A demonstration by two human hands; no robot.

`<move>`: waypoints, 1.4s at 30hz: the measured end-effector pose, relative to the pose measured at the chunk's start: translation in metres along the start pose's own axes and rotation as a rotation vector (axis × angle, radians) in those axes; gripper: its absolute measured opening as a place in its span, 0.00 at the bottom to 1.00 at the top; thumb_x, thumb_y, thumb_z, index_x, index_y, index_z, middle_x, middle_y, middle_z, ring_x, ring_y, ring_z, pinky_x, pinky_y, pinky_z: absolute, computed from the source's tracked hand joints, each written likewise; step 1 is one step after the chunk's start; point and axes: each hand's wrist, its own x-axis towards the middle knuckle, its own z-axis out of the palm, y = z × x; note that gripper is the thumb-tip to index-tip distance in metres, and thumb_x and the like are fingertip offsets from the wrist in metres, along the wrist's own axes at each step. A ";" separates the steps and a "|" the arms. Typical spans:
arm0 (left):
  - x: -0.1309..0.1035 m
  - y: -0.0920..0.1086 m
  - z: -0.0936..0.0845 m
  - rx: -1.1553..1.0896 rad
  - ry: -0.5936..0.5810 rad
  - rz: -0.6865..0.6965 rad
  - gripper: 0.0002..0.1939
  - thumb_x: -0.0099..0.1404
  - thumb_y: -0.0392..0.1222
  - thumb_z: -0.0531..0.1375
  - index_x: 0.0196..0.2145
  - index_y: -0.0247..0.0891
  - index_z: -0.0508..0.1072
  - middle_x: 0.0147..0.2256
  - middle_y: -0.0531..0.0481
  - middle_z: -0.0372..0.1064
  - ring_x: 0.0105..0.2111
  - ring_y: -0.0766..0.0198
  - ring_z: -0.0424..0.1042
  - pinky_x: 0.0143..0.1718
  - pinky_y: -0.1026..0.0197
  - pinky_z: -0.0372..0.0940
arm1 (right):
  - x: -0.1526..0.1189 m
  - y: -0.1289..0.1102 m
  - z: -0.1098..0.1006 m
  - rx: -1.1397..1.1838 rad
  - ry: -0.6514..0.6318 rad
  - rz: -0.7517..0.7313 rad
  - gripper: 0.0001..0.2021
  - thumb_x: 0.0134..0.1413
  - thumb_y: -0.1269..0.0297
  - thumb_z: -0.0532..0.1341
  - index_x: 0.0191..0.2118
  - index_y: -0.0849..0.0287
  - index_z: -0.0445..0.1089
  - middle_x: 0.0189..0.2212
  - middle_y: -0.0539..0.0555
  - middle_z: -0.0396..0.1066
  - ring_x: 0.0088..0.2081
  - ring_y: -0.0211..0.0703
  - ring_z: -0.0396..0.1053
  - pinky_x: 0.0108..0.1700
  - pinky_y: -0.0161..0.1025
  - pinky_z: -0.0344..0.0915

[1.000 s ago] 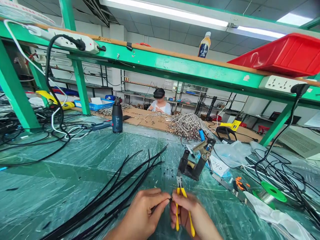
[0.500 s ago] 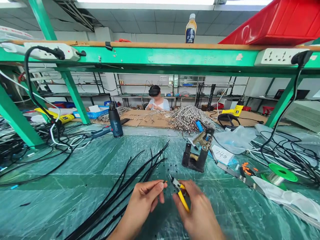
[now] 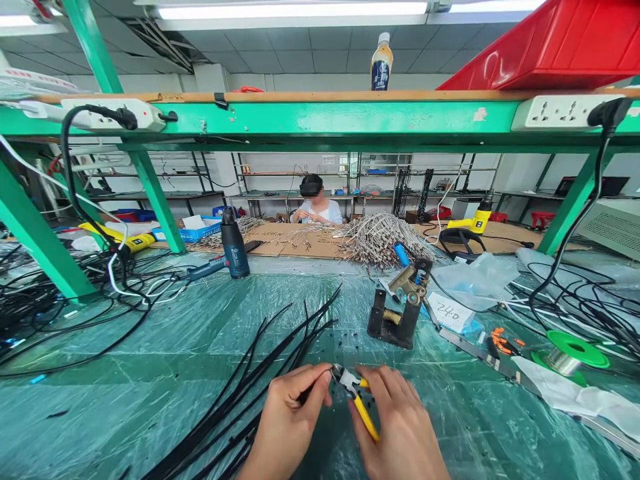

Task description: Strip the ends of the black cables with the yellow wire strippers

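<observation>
Thumb and forefinger of my left hand (image 3: 296,408) pinch the end of a thin black cable, whose tip meets the jaws of the yellow-handled cutters (image 3: 365,415). My right hand (image 3: 397,417) is wrapped round the cutters' handles, just right of my left hand. Long black cables (image 3: 260,373) fan across the green table (image 3: 165,347) and run below my left forearm. Tiny dark scraps lie around the tool and beyond it.
A black metal stand (image 3: 395,323) sits beyond my right hand. A heat gun (image 3: 233,247) stands further back left. At the right is a green solder spool (image 3: 575,350). A person (image 3: 317,203) sits across the table.
The cutters have moved left and their jaws now meet the cable tip at my left fingertips. Earlier a gap lay between them. The whole view has shifted slightly.
</observation>
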 end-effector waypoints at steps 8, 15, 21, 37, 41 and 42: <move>-0.002 -0.006 0.000 0.148 0.052 0.177 0.10 0.67 0.38 0.55 0.37 0.38 0.77 0.24 0.52 0.68 0.24 0.66 0.68 0.28 0.66 0.63 | -0.003 -0.004 0.009 -0.032 0.030 0.034 0.17 0.52 0.68 0.58 0.49 0.59 0.61 0.38 0.59 0.68 0.38 0.54 0.67 0.37 0.50 0.65; -0.002 -0.007 0.001 0.118 0.049 0.165 0.10 0.67 0.38 0.55 0.37 0.38 0.77 0.23 0.53 0.68 0.24 0.66 0.69 0.29 0.67 0.63 | -0.003 0.007 0.010 -0.046 0.029 -0.054 0.20 0.52 0.65 0.60 0.51 0.56 0.59 0.39 0.57 0.69 0.38 0.52 0.69 0.36 0.47 0.66; -0.001 -0.007 0.000 0.090 0.042 0.131 0.11 0.67 0.39 0.55 0.35 0.37 0.77 0.23 0.52 0.69 0.25 0.65 0.70 0.30 0.66 0.65 | -0.004 0.004 0.014 -0.142 0.067 -0.066 0.23 0.50 0.66 0.60 0.53 0.59 0.59 0.38 0.58 0.69 0.36 0.52 0.69 0.34 0.47 0.67; -0.001 -0.003 0.002 0.112 0.052 0.153 0.12 0.67 0.39 0.54 0.29 0.37 0.75 0.22 0.51 0.68 0.24 0.65 0.69 0.29 0.67 0.63 | -0.012 -0.006 0.023 -0.090 0.039 0.051 0.19 0.52 0.69 0.51 0.51 0.59 0.60 0.37 0.59 0.70 0.35 0.53 0.72 0.32 0.45 0.68; -0.001 -0.003 0.002 0.079 0.051 0.132 0.13 0.67 0.40 0.54 0.28 0.38 0.75 0.22 0.51 0.68 0.24 0.65 0.69 0.31 0.66 0.65 | -0.010 -0.007 0.019 0.101 -0.014 0.130 0.15 0.57 0.65 0.49 0.49 0.54 0.62 0.34 0.55 0.72 0.31 0.51 0.72 0.30 0.43 0.66; -0.001 -0.003 0.001 0.061 0.050 0.114 0.14 0.67 0.40 0.54 0.26 0.38 0.75 0.22 0.51 0.69 0.24 0.65 0.69 0.32 0.66 0.65 | -0.009 -0.006 0.018 0.187 -0.016 0.177 0.13 0.59 0.62 0.49 0.47 0.53 0.63 0.32 0.54 0.72 0.30 0.50 0.73 0.30 0.41 0.65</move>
